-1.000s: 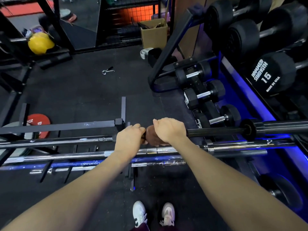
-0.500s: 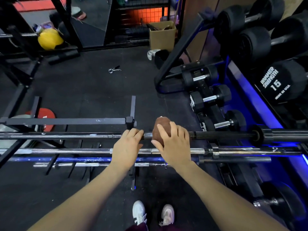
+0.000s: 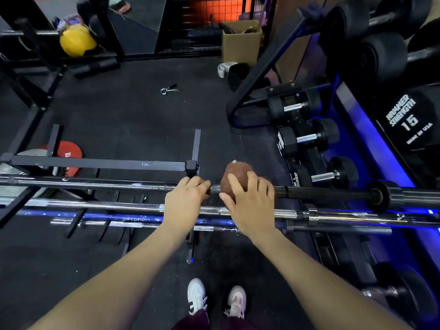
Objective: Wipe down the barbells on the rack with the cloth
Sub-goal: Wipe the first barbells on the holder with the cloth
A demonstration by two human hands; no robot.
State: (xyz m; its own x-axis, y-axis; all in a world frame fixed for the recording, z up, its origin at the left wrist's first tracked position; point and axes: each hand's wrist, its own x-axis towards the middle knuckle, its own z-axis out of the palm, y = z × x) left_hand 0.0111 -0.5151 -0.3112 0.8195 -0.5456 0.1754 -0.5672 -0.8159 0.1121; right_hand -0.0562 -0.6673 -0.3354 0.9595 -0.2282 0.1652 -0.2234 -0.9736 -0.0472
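Observation:
Several barbells lie crosswise on a low black rack (image 3: 100,163) in front of me. The farthest barbell (image 3: 321,192) has a dark shaft on the right and a steel shaft on the left. My left hand (image 3: 184,200) grips that bar near its middle. Just to the right, my right hand (image 3: 250,198) holds a bunched brown cloth (image 3: 234,175) wrapped over the top of the same bar, fingers curled over it. A chrome barbell (image 3: 95,206) and a blue barbell (image 3: 107,216) lie closer to me, partly hidden by my arms.
A dumbbell rack (image 3: 352,129) with black dumbbells (image 3: 409,120) fills the right side. A red plate (image 3: 67,153) lies on the floor at left, a collar clip (image 3: 167,89) farther out, a cardboard box (image 3: 241,42) and yellow ball (image 3: 76,41) at the back. My shoes (image 3: 215,298) stand below.
My right hand has rolled the cloth from under the bar up over its top and shifted slightly right. My left hand keeps its grip on the bar.

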